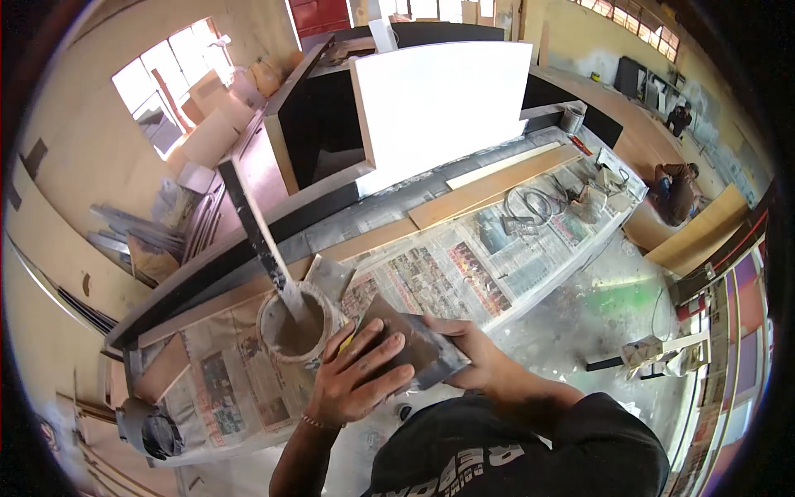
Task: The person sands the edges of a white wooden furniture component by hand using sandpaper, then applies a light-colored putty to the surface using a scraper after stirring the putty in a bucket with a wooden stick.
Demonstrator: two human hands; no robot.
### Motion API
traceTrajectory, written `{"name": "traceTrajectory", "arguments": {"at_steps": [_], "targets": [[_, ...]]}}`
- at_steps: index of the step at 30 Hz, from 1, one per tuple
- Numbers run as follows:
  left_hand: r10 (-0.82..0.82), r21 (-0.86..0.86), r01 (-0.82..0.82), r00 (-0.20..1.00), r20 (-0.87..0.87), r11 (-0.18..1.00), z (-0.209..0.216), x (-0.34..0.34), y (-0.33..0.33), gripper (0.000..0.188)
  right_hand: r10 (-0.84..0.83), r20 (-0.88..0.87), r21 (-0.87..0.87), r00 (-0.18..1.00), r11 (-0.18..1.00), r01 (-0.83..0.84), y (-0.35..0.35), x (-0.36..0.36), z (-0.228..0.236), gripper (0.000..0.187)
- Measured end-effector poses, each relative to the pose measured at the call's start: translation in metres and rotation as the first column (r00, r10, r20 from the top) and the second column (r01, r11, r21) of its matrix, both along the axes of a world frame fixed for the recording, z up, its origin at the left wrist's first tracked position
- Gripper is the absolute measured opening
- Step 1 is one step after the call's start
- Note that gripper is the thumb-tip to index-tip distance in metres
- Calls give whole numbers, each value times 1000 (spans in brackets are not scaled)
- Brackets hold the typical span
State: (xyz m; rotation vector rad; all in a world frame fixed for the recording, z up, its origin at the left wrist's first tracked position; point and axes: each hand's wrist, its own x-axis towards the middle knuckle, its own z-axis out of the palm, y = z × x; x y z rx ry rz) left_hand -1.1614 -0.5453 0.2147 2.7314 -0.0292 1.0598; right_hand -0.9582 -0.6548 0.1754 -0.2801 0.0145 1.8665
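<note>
Facing a round bucket (265,340) on the left half of the newspaper-covered table (571,263), with brownish-grey matter inside and a pale-smeared dark stick (252,215) standing in it, tilted toward the far edge. See a can (572,118) near the far right corner; cannot make out any contents. Hold a dark, flat, smeared piece (424,352) in both hands, raised over the near edge, just right of the bucket. Grasp the left part with the left hand (360,377), fingers spread across the upper face; clasp the right end with the right hand (468,352), thumb on top. Cannot see the right fingers beneath, nor the underside of the piece. Glimpse a yellow bit (349,339) by the left fingers, too covered to identify. Lose sight of the stick's lower end inside the bucket. Notice a dark rounded thing (157,431) at the near left corner, hard to make out.
</note>
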Motion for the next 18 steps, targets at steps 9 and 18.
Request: {"name": "traceTrajectory", "arguments": {"at_steps": [9, 18], "targets": [[379, -724, -437, 889, -258, 533, -76, 73, -15, 31, -692, 414, 472, 591, 718, 511, -7, 146, 20, 36], [322, -947, 39, 944, -69, -318, -90, 219, -49, 32, -877, 481, 729, 19, 387, -564, -3, 251, -31, 59]]}}
